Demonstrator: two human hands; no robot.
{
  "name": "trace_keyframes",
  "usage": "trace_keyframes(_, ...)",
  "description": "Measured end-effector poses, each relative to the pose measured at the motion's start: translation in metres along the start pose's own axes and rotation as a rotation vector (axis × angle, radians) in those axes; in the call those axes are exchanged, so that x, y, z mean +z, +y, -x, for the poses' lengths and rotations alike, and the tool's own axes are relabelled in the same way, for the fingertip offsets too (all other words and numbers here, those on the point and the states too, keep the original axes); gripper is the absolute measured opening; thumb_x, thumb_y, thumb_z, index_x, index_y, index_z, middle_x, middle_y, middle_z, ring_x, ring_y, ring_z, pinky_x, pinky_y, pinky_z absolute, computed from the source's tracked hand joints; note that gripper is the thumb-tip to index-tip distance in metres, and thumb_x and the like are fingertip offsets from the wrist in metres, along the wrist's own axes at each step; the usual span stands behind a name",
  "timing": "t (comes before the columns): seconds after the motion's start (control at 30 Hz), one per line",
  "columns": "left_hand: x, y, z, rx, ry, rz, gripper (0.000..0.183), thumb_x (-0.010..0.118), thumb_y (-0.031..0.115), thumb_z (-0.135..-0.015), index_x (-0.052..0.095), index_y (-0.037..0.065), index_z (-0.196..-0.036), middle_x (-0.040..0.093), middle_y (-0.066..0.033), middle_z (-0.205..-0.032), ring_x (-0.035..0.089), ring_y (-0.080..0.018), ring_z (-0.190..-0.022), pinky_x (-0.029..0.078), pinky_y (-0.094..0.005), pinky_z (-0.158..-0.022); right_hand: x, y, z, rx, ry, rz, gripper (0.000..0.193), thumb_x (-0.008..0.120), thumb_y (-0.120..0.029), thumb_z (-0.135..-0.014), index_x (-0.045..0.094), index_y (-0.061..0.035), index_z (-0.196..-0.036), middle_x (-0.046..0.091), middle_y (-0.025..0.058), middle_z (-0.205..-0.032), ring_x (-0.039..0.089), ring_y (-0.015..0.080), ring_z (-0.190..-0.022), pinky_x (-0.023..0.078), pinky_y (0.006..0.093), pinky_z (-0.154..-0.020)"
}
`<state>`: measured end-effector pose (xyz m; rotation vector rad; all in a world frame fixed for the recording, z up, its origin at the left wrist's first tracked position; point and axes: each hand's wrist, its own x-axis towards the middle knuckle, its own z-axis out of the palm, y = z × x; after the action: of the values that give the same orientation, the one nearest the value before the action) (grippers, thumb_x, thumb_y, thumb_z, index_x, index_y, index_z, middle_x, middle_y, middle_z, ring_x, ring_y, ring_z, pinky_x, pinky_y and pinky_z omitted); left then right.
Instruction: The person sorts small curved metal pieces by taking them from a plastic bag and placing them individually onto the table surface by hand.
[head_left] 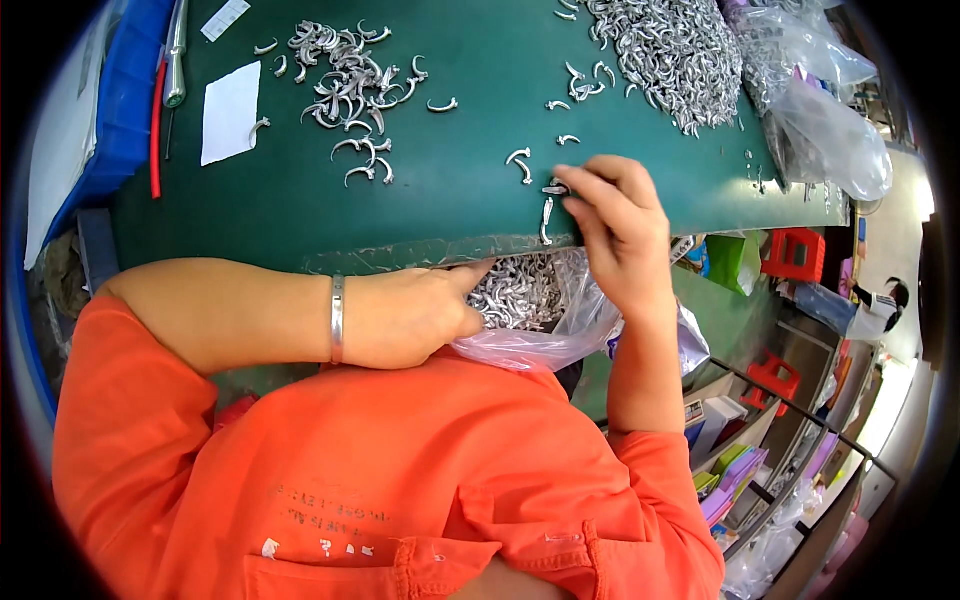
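Observation:
A clear plastic bag (525, 350) full of small curved silver metal pieces (515, 290) hangs open at the table's near edge, close to my body. My left hand (400, 315) is at the bag's left side, thumb and forefinger around its rim; the other fingers are hidden. Over the table edge, right of the bag's mouth, my right hand (620, 225) has its thumb and fingertips pinched at a small curved metal piece (555, 187). Just left of those fingertips, a few loose curved pieces (522, 165) lie on the green table.
The green table (450, 205) carries a loose group of curved pieces (350, 85) at left and a large heap (670, 60) at far right, beside clear bags (830, 140). A blue bin (130, 110), a red-handled tool (157, 130) and white paper (230, 115) are at left. Red stools (795, 253) stand at right.

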<state>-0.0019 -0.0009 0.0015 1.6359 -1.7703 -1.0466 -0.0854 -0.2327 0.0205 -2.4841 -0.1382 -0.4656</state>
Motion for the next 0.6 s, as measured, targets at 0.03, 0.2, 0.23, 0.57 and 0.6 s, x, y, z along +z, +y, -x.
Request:
trace_keyframes(0.03, -0.001, 0.0, 0.0, -0.014, -0.013, 0.018, 0.017, 0.062, 0.002, -0.074, 0.066, 0.0, -0.09, 0.03, -0.0411, -0.14, 0.06, -0.0481, -0.102, 0.05, -0.0448, -0.091, 0.005, 0.004, -0.003, -0.071, 0.005, 0.094, 0.02, 0.068, 0.004, -0.077, 0.067, -0.0024, -0.096, 0.061, 0.0123, -0.096, 0.06, 0.0267, -0.084, 0.049, 0.0343, -0.072)
trace_keyframes(0.2, -0.004, -0.005, 0.003, 0.031, 0.039, 0.038, 0.018, 0.062, 0.002, -0.074, 0.067, 0.0, -0.091, 0.031, -0.0416, -0.139, 0.06, -0.048, -0.101, 0.049, -0.0448, -0.091, 0.0, 0.009, 0.004, 0.13, 0.162, -0.045, 0.018, 0.067, 0.008, -0.078, 0.065, -0.0012, -0.093, 0.063, 0.011, -0.084, 0.061, 0.0231, -0.07, 0.049, 0.0295, -0.063)
trace_keyframes(0.23, -0.004, -0.006, 0.003, 0.021, 0.018, 0.025, 0.018, 0.062, 0.002, -0.074, 0.067, 0.0, -0.092, 0.031, -0.0418, -0.139, 0.06, -0.048, -0.101, 0.05, -0.0449, -0.091, -0.001, 0.01, 0.003, 0.13, 0.16, -0.044, 0.018, 0.067, 0.008, -0.078, 0.065, -0.0012, -0.093, 0.063, 0.011, -0.084, 0.061, 0.0231, -0.07, 0.049, 0.0295, -0.063)
trace_keyframes(0.57, -0.003, 0.0, -0.005, -0.026, -0.142, -0.005, 0.021, 0.055, 0.008, -0.081, 0.063, -0.003, -0.097, 0.028, -0.0453, -0.139, 0.053, -0.0527, -0.113, 0.048, -0.0447, -0.097, -0.016, -0.028, -0.112, 0.551, -0.526, -0.71, 0.014, 0.062, -0.003, -0.083, 0.067, 0.0037, -0.095, 0.067, 0.0057, -0.08, 0.066, 0.0113, -0.071, 0.052, 0.025, -0.056)
trace_keyframes(0.6, 0.001, 0.0, -0.005, 0.014, -0.111, 0.01, 0.021, 0.055, 0.006, -0.08, 0.063, -0.004, -0.097, 0.026, -0.0458, -0.14, 0.051, -0.0527, -0.115, 0.047, -0.0449, -0.098, -0.011, -0.027, -0.133, 0.501, -0.503, -0.707, 0.016, 0.061, -0.005, -0.083, 0.067, 0.0038, -0.095, 0.067, 0.0069, -0.079, 0.067, 0.0136, -0.068, 0.053, 0.0261, -0.057)
